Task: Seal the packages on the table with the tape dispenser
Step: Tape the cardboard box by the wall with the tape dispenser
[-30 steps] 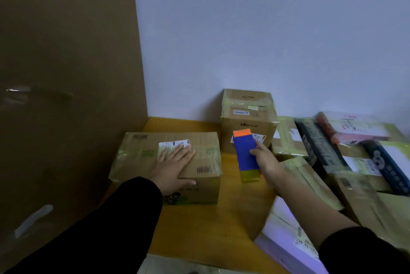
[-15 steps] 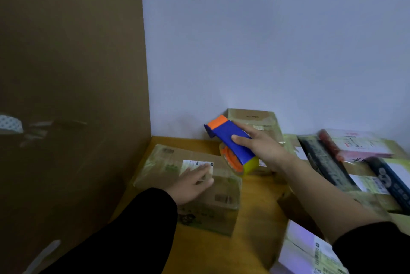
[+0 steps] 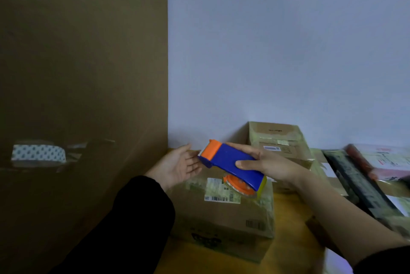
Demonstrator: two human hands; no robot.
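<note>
Tape dispenser [image 3: 233, 164]: blue plastic body, orange nose, yellow tail; hanging just above the top of the brown cardboard box [image 3: 221, 216] bearing a white barcode label.
Long axis: slanting, nose pointing left and upward past the box's far left edge, tail dipping toward its right edge.
Right hand [image 3: 274, 163]: gripping the dispenser's blue body, thumb on the near side, fingers curling over the far side.
Left hand [image 3: 177, 166]: hovering above the box's left end, palm up, fingers stretching straight, holding nothing, tips just beside the orange nose; contact unclear.
</note>
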